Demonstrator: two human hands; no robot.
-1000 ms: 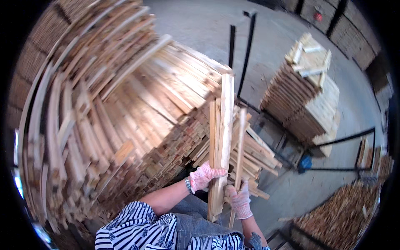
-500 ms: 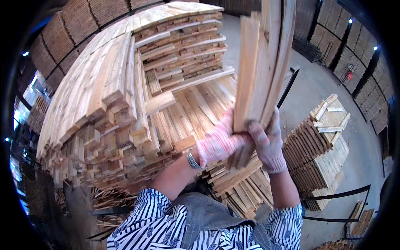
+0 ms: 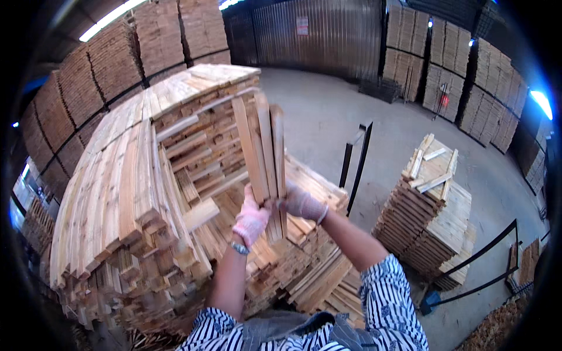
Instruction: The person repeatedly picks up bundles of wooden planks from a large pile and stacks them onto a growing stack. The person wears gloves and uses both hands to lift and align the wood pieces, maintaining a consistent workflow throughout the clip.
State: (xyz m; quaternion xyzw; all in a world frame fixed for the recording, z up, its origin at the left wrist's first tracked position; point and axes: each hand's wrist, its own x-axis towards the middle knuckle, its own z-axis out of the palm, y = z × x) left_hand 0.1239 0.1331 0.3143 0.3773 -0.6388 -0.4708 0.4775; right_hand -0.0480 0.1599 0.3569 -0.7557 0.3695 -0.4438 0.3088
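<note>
Several wooden boards (image 3: 257, 152) stand roughly upright in front of me, bunched side by side. My left hand (image 3: 253, 221), in a pinkish-white knit glove, is closed on their left side near the lower part. From the right, my right hand (image 3: 303, 205), gloved too, grips the same bundle. The fingers partly hide each other where the hands meet. Behind and below the boards lies a big lumber stack (image 3: 105, 199), high on its left and far sides with a lower recess in the middle. One short plank (image 3: 201, 214) sticks out beside that recess.
A smaller pile of boards (image 3: 418, 216) stands on the floor at the right, loose strips on top. Black metal frames (image 3: 355, 167) rise between the piles, and another (image 3: 486, 257) sits at lower right. Tall lumber stacks (image 3: 111, 64) line the walls. Loose boards (image 3: 322, 281) lie below my hands.
Both hands have carried the boards left and forward, over the recess of the big stack. The view has tilted up, showing more of the far wall.
</note>
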